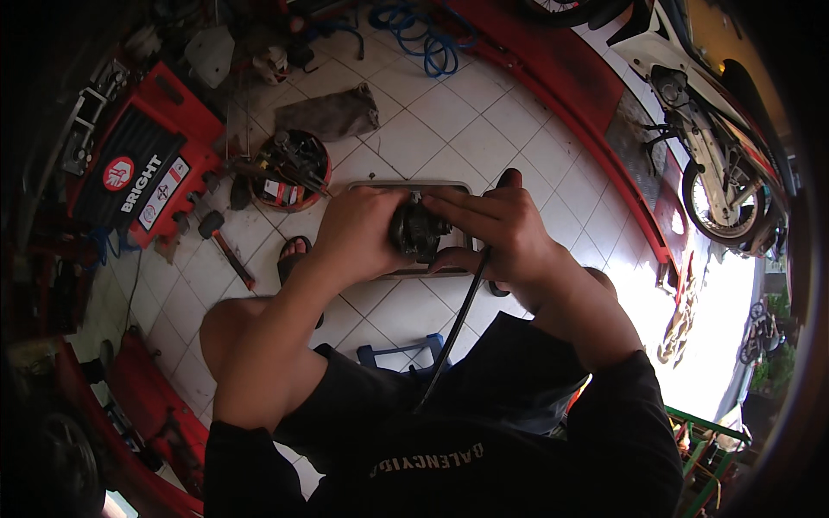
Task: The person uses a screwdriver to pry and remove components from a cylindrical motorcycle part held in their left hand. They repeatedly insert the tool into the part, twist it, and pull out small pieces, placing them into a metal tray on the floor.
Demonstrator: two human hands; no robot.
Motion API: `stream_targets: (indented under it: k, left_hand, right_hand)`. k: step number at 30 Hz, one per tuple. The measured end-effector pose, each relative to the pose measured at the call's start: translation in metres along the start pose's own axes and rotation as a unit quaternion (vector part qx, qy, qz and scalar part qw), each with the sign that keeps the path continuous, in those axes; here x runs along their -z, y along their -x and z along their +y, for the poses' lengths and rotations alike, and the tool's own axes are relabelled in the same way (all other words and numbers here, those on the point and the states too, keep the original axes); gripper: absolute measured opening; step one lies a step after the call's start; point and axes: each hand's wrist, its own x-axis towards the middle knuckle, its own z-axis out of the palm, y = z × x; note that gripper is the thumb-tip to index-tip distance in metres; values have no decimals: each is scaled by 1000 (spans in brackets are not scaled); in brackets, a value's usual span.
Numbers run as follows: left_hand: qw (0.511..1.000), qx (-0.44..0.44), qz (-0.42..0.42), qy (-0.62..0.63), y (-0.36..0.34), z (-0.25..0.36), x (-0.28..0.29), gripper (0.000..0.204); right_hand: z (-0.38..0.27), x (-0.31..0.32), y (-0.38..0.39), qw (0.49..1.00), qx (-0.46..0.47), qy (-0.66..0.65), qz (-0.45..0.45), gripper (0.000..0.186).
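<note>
My left hand [363, 229] is wrapped round a dark, greasy-looking metal part [417, 226], held over a shallow grey tray [453, 186] between my knees. Two fingers of my right hand [505, 224] lie on the part's top, with the thumb curled near its lower right. A long thin black rod or cable [458, 328] runs from under my right hand down to my lap; whether that hand grips it is unclear. The undersides of both hands and much of the tray are hidden.
A red machine [168, 108], a round container of tools [289, 168] and a hammer [224, 244] lie left. A dark cloth [328, 116] and coiled blue hose [432, 43] are ahead. A red lift [596, 112] and motorcycle [699, 138] stand right; a blue stool [380, 352] is below me.
</note>
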Motion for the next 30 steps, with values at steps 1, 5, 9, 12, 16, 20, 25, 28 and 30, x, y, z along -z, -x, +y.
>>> stream_targets:
  k: [1, 5, 9, 12, 16, 20, 25, 28, 30]
  left_hand:
    - [1000, 1, 16, -11, 2, 2, -3, 44]
    - [993, -31, 53, -99, 4, 6, -6, 45]
    - [997, 2, -15, -82, 3, 3, -1, 40]
    - [994, 20, -88, -54, 4, 3, 9, 39]
    - [994, 35, -94, -50, 7, 8, 5, 40]
    - [984, 1, -37, -172, 9, 9, 0, 43]
    - [981, 11, -46, -189, 0, 11, 10, 45]
    - [985, 15, -35, -167, -2, 10, 15, 45]
    - [986, 8, -26, -164, -2, 9, 13, 46]
  right_hand:
    - [-6, -2, 0, 1000, -24, -6, 11, 78]
    - [-12, -21, 8, 972, -205, -110, 22, 80]
    - [-6, -31, 14, 997, -45, -2, 56, 83]
    - [-5, -32, 13, 996, 45, 56, 61, 84]
    - [-5, -41, 16, 990, -35, -97, 98, 83]
    - [-10, -37, 14, 963, -223, -151, 9, 78]
    - [1, -36, 9, 957, -215, -192, 22, 79]
    - [2, -29, 2, 975, -156, -153, 30, 81]
    - [0, -29, 4, 976, -173, -131, 28, 77]
